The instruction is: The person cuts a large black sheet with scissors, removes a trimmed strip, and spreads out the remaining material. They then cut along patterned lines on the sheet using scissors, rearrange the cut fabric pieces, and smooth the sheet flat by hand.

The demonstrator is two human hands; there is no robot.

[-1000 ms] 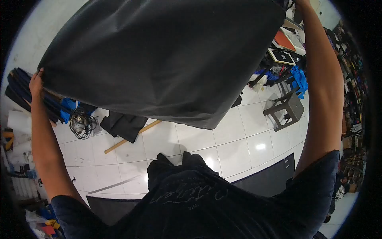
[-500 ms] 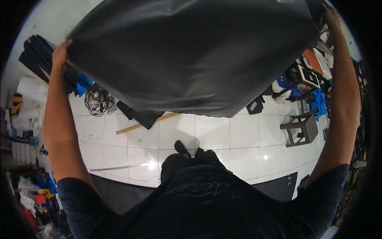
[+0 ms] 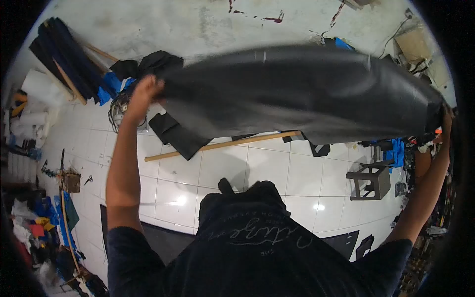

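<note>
"Two hands on one thing; what is it, and where?"

"A black sheet [image 3: 297, 94], raised above the tiled floor [image 3: 267, 161]; the left hand [image 3: 147, 90] is blurred, yet its grip looks clamped on one end; the right hand [image 3: 447, 123] is at the other end, partly lost in dark folds, so I cannot tell that grip."

"What could go wrong?"

"A slip by either hand might drop an end and crease it; the lower edge hangs in front of a wooden pole [image 3: 237, 142] in this view, so dipping low could make it snag there; the stool [image 3: 378, 183] near the right end could catch it too."

"Any containers?"

"Perhaps a small brown box [image 3: 73, 182] beside the scissors [image 3: 88, 179]; its contents are too small to tell."
</note>
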